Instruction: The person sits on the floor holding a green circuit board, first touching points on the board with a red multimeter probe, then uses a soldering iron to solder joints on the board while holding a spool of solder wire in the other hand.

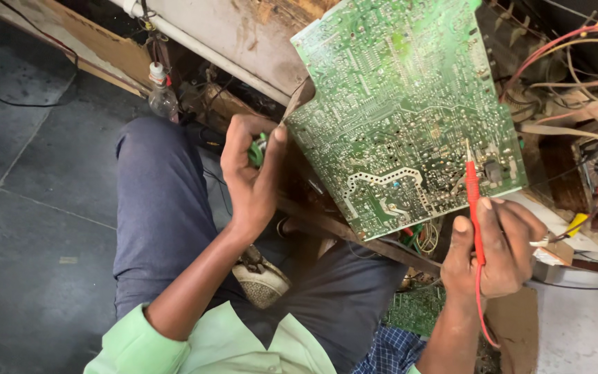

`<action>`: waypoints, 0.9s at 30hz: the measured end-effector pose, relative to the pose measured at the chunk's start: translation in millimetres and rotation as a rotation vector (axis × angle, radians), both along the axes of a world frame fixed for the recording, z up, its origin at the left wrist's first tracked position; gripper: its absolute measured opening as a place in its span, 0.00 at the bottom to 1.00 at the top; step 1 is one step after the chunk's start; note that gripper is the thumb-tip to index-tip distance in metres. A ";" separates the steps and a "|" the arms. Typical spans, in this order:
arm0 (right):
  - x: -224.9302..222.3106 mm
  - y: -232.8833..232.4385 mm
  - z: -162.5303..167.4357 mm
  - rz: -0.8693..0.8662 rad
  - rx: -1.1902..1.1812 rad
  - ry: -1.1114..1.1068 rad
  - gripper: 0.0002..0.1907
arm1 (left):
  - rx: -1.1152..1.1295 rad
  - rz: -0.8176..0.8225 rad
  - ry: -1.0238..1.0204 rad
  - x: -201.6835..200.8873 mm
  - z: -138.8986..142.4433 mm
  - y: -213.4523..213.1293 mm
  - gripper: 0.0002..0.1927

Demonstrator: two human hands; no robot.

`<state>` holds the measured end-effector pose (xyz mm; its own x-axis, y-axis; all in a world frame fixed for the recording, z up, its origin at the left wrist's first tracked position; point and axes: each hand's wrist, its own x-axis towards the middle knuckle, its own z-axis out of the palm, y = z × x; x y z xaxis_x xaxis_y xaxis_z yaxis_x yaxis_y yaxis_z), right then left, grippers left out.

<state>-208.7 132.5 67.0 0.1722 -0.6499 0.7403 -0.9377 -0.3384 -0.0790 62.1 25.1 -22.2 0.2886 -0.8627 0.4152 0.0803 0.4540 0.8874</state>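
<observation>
hands: left hand (249,176) grips circuit board (399,111), right hand (496,249) holds red probe (473,201).

1. We see a green circuit board (403,111), lacquered, dotted with dull metal solder
2. We see a red probe (473,208) of smooth glossy plastic
3. We see matt navy cloth trousers (153,201)
4. We see the floor (29,228) in dark, smooth tiles

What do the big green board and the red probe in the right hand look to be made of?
The large green circuit board looks like rigid laminate with a glossy green coating, dotted with dull silvery solder points and pale tracks. The slim red test probe, held in the right hand, looks like smooth moulded plastic with a thin metal tip; its red lead seems rubbery or plastic-sheathed.
</observation>
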 end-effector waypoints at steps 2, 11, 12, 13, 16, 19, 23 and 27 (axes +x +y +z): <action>-2.7 2.9 -4.2 -0.005 -0.004 -0.019 0.15 | -0.008 -0.026 -0.030 -0.9 -4.6 9.0 0.03; 1.0 11.1 -24.0 0.015 -0.010 -0.132 0.14 | -0.046 -0.214 -0.197 -9.1 -24.3 81.3 0.07; 2.4 12.2 -26.4 0.011 -0.011 -0.147 0.14 | -0.037 -0.251 -0.204 -10.9 -26.0 85.5 0.07; 3.9 13.5 -28.7 0.006 -0.011 -0.162 0.14 | -0.028 -0.288 -0.212 -12.7 -27.5 88.1 0.07; 6.8 18.5 -33.6 0.008 -0.020 -0.182 0.14 | -0.023 -0.332 -0.175 -19.7 -30.0 92.4 0.08; 7.4 25.0 -35.9 0.007 -0.027 -0.203 0.13 | 0.039 -0.330 -0.216 -23.5 -30.1 93.5 0.07; 5.6 33.1 -38.3 0.008 -0.026 -0.242 0.12 | -0.008 -0.313 -0.213 -24.7 -28.1 95.5 0.07; 1.5 38.7 -41.2 -0.013 -0.050 -0.251 0.14 | 0.015 -0.299 -0.232 -25.7 -27.6 95.6 0.06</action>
<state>-207.2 171.2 25.8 -0.0288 -0.6121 0.7903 -0.8952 -0.3359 -0.2928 36.4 120.6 -49.8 -0.0774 -0.9009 0.4271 0.0032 0.4281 0.9037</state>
